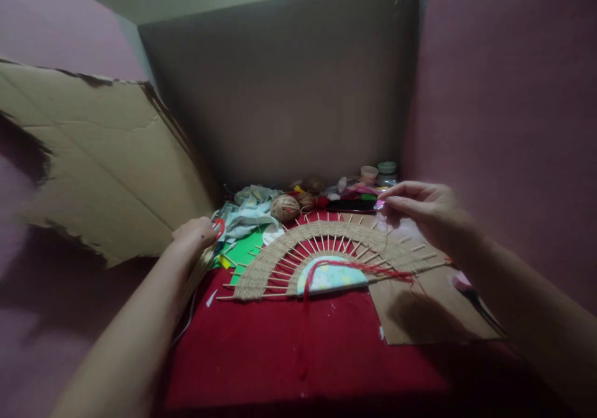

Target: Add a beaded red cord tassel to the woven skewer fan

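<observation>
A woven half-round fan of twine and thin sticks (254, 275) lies on the red cloth (242, 356). Its inner half-circle is covered with pale flowered fabric (345, 275). Red yarn (305, 300) drapes over that fabric and trails onto the cloth. At the left, my left hand (198, 234) is closed on red-handled scissors (219, 227); only the red loop shows, and the blades cannot be made out. Above the fan's right side, my right hand (426, 205) pinches what looks like a thin strand (387, 234), blurred and hanging from the fingertips.
Twine balls (285, 208), crumpled pale fabric (249, 209) and small jars (387, 172) crowd the back. Green paper (248, 249) lies under the fan's left side, brown cardboard (438, 315) under its right. A large torn cardboard sheet (107, 150) leans at the left wall.
</observation>
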Action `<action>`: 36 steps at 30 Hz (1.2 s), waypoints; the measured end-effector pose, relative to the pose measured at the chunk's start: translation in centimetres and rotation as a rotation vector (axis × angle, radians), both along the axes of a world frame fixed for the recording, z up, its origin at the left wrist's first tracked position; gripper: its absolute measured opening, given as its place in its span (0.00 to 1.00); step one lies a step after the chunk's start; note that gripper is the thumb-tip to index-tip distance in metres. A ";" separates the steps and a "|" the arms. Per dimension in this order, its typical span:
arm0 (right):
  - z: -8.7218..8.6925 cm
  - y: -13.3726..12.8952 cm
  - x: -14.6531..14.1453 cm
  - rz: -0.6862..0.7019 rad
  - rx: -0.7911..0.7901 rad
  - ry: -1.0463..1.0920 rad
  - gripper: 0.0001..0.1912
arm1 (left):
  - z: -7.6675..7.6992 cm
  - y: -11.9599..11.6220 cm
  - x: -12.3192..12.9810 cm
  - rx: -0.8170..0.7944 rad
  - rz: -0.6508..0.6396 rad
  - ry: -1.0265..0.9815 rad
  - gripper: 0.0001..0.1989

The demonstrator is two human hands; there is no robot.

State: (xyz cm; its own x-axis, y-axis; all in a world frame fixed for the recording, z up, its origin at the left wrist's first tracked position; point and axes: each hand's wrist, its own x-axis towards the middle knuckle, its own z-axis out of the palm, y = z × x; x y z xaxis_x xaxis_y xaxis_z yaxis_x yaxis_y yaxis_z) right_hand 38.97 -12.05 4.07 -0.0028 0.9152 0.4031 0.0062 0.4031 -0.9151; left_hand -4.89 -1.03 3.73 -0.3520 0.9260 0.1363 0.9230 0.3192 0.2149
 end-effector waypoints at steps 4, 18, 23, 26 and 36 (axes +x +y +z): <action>0.6 -0.2 0.0 -0.007 0.011 -0.005 0.03 | 1.0 -2.4 3.3 -0.072 -0.145 -0.354 0.13; 1.1 -0.3 0.6 0.004 0.037 -0.014 0.01 | -1.2 -4.8 17.4 -0.733 -0.746 -1.256 0.10; 1.7 -0.1 0.6 -0.018 0.036 -0.021 0.03 | -1.5 -3.5 19.2 -0.873 -0.750 -1.200 0.10; 1.8 0.1 0.7 -0.023 0.042 -0.028 0.03 | -1.6 -2.8 20.2 -0.910 -0.731 -1.132 0.10; 1.4 -0.1 1.5 -0.092 0.064 -0.016 0.01 | -2.0 -0.8 21.9 -0.655 -0.657 -0.816 0.16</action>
